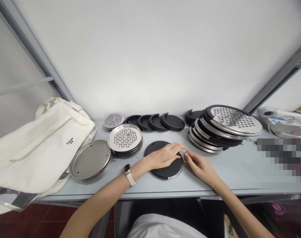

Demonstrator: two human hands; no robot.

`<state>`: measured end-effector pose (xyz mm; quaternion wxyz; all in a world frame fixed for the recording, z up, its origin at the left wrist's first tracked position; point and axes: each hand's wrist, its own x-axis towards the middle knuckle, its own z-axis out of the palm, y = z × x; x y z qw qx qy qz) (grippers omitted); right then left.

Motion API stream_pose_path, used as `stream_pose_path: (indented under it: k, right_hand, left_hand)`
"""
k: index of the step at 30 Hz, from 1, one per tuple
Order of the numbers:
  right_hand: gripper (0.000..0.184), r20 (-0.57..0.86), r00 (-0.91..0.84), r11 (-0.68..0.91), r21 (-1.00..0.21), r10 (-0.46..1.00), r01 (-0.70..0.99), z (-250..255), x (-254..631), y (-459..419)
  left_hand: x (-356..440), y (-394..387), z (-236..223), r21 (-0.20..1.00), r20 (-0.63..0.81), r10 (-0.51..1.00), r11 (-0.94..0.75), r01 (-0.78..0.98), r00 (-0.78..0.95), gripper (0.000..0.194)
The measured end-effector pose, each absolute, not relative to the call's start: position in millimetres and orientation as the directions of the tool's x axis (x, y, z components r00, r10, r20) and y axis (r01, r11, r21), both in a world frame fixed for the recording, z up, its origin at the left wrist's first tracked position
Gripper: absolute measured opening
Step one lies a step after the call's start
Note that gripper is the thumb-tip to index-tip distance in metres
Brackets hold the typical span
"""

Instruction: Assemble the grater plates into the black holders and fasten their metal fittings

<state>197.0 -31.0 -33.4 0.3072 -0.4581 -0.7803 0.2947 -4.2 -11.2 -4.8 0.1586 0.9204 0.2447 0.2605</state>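
Note:
A round black disc (157, 147) with a thin metal rim lies flat on the grey table (239, 168) in front of me. My left hand (165, 156) rests on top of it, fingers together and reaching to its right edge. My right hand (199, 164) meets it there, fingertips pinched at the disc's metal rim (182, 155). A watch sits on my left wrist.
A stack of plain metal plates (91, 161) and a stack of perforated plates (125, 138) lie to the left. Black discs (156, 121) line the back. A tall leaning stack of assembled discs (222, 127) stands at right. A white cloth bag (36, 145) fills the left.

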Motion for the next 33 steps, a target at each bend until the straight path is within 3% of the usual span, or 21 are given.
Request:
stream_pose_path:
  k: [5, 11, 19, 28, 33]
  right_hand:
    - [0.034, 0.228, -0.374, 0.407, -0.749, 0.899, 0.523, -33.2, 197.0, -30.3]
    - [0.036, 0.285, -0.237, 0.370, -0.759, 0.929, 0.536, -35.2, 199.6, -28.1]
    - [0.034, 0.270, -0.271, 0.380, -0.717, 0.924, 0.584, -35.1, 198.3, -26.0]
    - [0.027, 0.204, -0.438, 0.459, -0.632, 0.876, 0.625, -36.4, 194.6, -30.0]
    - [0.025, 0.208, -0.455, 0.473, -0.635, 0.866, 0.610, -35.6, 195.0, -29.1]
  left_hand:
    - [-4.0, -10.2, -6.7, 0.429, 0.405, 0.542, -0.824, 0.370, 0.736, 0.033]
    - [-4.9, -9.1, -7.6, 0.526, 0.399, 0.578, -0.780, 0.339, 0.712, 0.038]
    - [-3.6, -11.6, -1.1, 0.344, 0.432, 0.566, -0.823, 0.452, 0.702, 0.030]
    - [-3.2, -8.2, -3.9, 0.275, 0.416, 0.573, -0.819, 0.504, 0.706, 0.015]
    - [-3.3, -7.6, -4.4, 0.247, 0.412, 0.568, -0.822, 0.512, 0.713, 0.021]
